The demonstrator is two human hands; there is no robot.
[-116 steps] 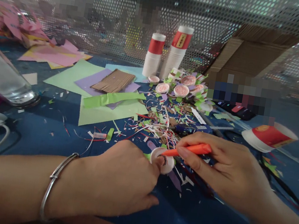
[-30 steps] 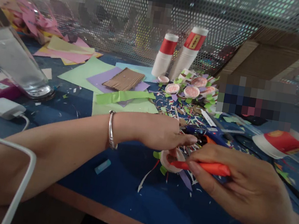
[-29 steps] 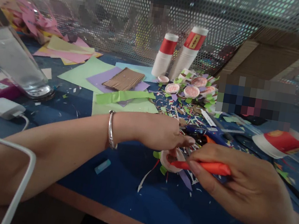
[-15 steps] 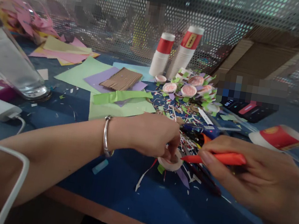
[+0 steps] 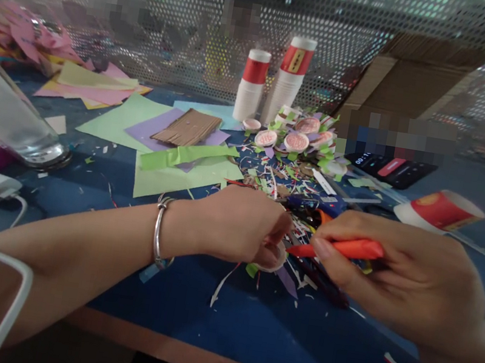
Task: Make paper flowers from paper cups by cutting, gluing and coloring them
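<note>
My left hand, with a silver bangle at its wrist, is closed with its fingertips on a round white paper-cup base, which they partly cover. Green and purple paper pieces stick out from under that base. In my right hand is an orange-red marker, gripped like a pen, its tip at the right rim of the base. Just beyond both hands lies a heap of paper scraps. Behind it are several round cup-base pieces trimmed with green and purple paper.
Two stacks of paper cups stand at the back. A red-and-white cup lies on its side at right, near a phone. Coloured paper sheets and corrugated cardboard lie left of centre. A clear glass stands far left.
The whole view has shifted, so everything sits slightly further left. My left hand stays on the cup base, and the marker tip remains at its rim in my right hand.
</note>
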